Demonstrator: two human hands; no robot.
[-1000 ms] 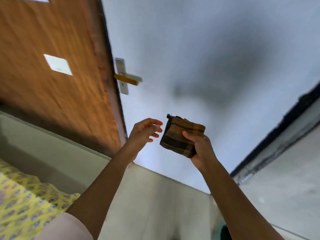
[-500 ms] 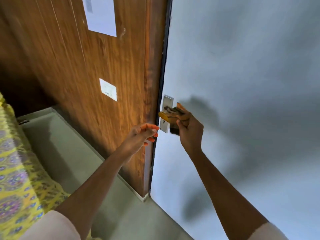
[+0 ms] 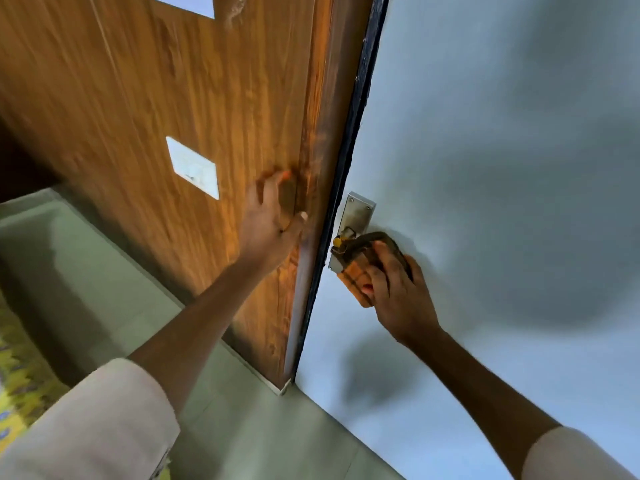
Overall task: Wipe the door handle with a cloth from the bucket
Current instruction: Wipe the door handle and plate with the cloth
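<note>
Two hands, one job: cloth wrapped over the door handle.

Right hand (image 3: 398, 289) clamps the plaid cloth (image 3: 356, 271) around the lever handle (image 3: 337, 242) so it rubs all sides; left hand (image 3: 273, 220) lies flat and empty on the wooden door (image 3: 173, 98), probably steadying it.

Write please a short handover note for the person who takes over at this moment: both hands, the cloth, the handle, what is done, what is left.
Left hand: open, flat against the wooden door near its edge, holding nothing.
Right hand: closed on the folded checked cloth, pressing it onto the door handle.
Only the handle's yellow end shows; the metal backplate is above.
Done: cloth fetched and on the handle.
Left: wipe the handle. The bucket is out of view.
</note>
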